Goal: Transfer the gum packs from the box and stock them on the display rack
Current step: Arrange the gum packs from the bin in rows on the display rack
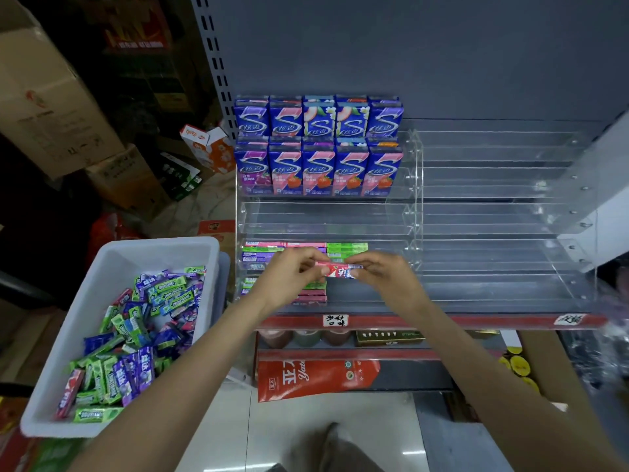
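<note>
A red gum pack [337, 270] hangs level in front of the clear acrylic display rack [413, 212]. My left hand [289, 277] pinches its left end and my right hand [388, 277] pinches its right end. Behind my hands, the rack's lower tiers hold rows of pink, green and purple gum packs [306, 248]. Tall purple and pink gum boxes [318, 148] fill the two top tiers. At the lower left stands a white plastic box [112, 264] with several loose green, purple and red gum packs [136, 335] inside.
A second clear rack [503, 212] stands to the right. A red shelf edge with price labels [335, 320] runs below the racks, with goods beneath it. Cardboard cartons [51, 107] are piled at the left. A tiled floor lies below.
</note>
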`<state>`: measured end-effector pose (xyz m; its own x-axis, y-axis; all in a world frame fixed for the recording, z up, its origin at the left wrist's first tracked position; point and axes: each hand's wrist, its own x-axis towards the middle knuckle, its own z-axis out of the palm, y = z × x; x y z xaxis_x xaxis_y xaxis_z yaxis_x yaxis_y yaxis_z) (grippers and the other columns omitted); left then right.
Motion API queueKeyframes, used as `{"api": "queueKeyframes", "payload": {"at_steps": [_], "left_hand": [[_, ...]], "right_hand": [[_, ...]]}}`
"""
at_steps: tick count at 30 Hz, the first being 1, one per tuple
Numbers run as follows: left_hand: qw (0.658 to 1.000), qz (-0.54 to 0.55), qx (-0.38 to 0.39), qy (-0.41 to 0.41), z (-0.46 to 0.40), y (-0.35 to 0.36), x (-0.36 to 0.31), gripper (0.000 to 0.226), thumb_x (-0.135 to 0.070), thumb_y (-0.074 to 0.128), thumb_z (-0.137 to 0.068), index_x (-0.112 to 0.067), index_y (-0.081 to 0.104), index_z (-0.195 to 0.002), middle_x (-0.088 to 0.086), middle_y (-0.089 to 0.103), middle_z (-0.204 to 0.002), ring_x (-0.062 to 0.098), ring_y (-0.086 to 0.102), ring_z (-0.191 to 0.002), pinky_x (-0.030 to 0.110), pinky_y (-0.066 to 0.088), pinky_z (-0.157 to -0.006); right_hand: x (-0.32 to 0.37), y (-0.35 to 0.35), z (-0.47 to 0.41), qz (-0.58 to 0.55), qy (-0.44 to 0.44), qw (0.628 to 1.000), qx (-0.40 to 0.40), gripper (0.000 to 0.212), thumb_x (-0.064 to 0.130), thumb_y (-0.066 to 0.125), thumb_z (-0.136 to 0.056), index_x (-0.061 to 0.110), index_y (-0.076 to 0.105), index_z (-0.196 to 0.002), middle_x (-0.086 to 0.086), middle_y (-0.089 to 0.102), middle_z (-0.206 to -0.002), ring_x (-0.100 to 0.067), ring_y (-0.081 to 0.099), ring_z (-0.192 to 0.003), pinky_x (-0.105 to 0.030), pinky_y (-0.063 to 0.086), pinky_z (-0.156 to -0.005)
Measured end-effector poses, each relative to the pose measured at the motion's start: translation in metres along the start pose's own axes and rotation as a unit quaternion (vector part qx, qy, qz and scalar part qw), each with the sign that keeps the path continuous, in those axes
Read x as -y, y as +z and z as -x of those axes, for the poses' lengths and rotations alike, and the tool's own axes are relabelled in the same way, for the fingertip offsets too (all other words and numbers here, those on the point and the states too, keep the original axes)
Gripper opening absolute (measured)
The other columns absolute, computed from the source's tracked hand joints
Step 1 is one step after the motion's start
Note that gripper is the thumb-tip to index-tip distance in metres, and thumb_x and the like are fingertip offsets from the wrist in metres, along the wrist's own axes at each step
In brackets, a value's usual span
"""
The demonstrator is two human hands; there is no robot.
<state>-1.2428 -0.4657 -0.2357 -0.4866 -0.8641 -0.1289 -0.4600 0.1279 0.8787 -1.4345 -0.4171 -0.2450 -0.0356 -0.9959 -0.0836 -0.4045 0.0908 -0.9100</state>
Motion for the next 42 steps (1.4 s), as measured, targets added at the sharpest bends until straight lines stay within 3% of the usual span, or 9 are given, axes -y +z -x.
{"api": "queueKeyframes", "payload": {"at_steps": [5,9,15,17,21,24,27,33,42], "left_hand": [[0.992,0.119,-0.029,-0.026,0.010,0.013,0.002,0.014,-0.009,0.064,-0.087,-0.024,0.065,-0.087,-0.007,0.071,-0.073,0.007,0.069,-0.067,0.027,0.055,-0.076],[0.990,0.135,-0.036,-0.028,0.018,0.018,0.003,0.018,-0.010,0.066,-0.086,-0.028,0.065,-0.081,-0.009,0.070,-0.079,0.007,0.067,-0.070,0.027,0.054,-0.077],[0.994,0.109,-0.008,-0.028,0.022,0.020,0.004,0.012,-0.013,0.068,-0.084,-0.024,0.068,-0.087,-0.006,0.070,-0.092,0.011,0.065,-0.086,0.030,0.050,-0.088],[0.998,0.060,-0.001,-0.025,0.022,0.018,0.006,0.017,-0.015,0.067,-0.086,-0.018,0.067,-0.103,-0.001,0.069,-0.105,0.010,0.063,-0.094,0.026,0.048,-0.089],[0.989,-0.144,-0.024,0.005,0.021,0.009,0.024,0.028,-0.018,0.061,-0.091,-0.013,0.062,-0.119,0.001,0.063,-0.121,0.016,0.057,-0.109,0.029,0.043,-0.098],[0.966,-0.256,0.009,0.014,0.021,0.005,0.040,0.031,-0.024,0.060,-0.091,-0.015,0.061,-0.121,0.004,0.059,-0.126,0.023,0.052,-0.119,0.039,0.040,-0.102],[0.950,-0.307,0.048,0.016,0.025,0.006,0.050,0.038,-0.028,0.057,-0.093,-0.019,0.055,-0.130,0.000,0.051,-0.136,0.020,0.044,-0.127,0.040,0.035,-0.108],[0.932,-0.351,0.083,0.014,0.023,0.008,0.057,0.046,-0.030,0.054,-0.094,-0.024,0.044,-0.139,-0.004,0.038,-0.148,0.017,0.030,-0.137,0.041,0.024,-0.115],[0.923,-0.380,0.058,0.022,0.032,0.008,0.054,0.050,-0.023,0.051,-0.095,-0.027,0.038,-0.143,-0.005,0.034,-0.148,0.017,0.027,-0.136,0.037,0.024,-0.113]], "right_hand": [[0.005,0.014,0.020,-0.194,0.080,0.975,-0.075,0.020,-0.004,0.068,-0.079,0.007,0.065,-0.096,-0.001,0.070,-0.088,-0.004,0.067,-0.076,-0.013,0.051,-0.071],[0.011,0.024,0.032,-0.305,0.108,0.941,-0.099,0.023,-0.004,0.061,-0.084,0.002,0.061,-0.106,-0.005,0.069,-0.092,-0.015,0.068,-0.079,-0.022,0.056,-0.074],[0.015,0.029,0.035,-0.301,0.121,0.940,-0.110,0.028,0.000,0.059,-0.088,0.019,0.060,-0.109,-0.005,0.068,-0.090,-0.018,0.066,-0.085,-0.028,0.056,-0.080],[0.012,0.027,0.031,-0.242,0.109,0.956,-0.123,0.029,0.000,0.059,-0.088,0.016,0.058,-0.112,-0.005,0.067,-0.087,-0.019,0.064,-0.087,-0.032,0.054,-0.085],[0.005,0.016,0.022,0.134,0.049,0.975,-0.169,0.016,0.007,0.064,-0.086,0.009,0.061,-0.102,-0.006,0.067,-0.091,-0.015,0.063,-0.081,-0.018,0.053,-0.074],[-0.005,0.018,0.020,0.292,-0.012,0.952,-0.095,0.019,0.014,0.061,-0.090,0.008,0.064,-0.107,-0.009,0.065,-0.101,-0.023,0.064,-0.084,-0.037,0.056,-0.077],[-0.012,0.025,0.017,0.403,-0.019,0.915,-0.004,0.023,0.021,0.053,-0.095,0.017,0.063,-0.116,-0.006,0.058,-0.115,-0.026,0.065,-0.089,-0.038,0.056,-0.077],[-0.015,0.034,0.010,0.383,0.042,0.916,0.108,0.031,0.028,0.050,-0.096,0.015,0.061,-0.121,-0.009,0.057,-0.118,-0.022,0.061,-0.095,-0.037,0.053,-0.085],[-0.026,0.023,0.018,0.367,0.067,0.924,0.082,0.029,0.018,0.057,-0.093,0.015,0.060,-0.121,-0.008,0.063,-0.121,-0.023,0.062,-0.103,-0.038,0.051,-0.090]]}}
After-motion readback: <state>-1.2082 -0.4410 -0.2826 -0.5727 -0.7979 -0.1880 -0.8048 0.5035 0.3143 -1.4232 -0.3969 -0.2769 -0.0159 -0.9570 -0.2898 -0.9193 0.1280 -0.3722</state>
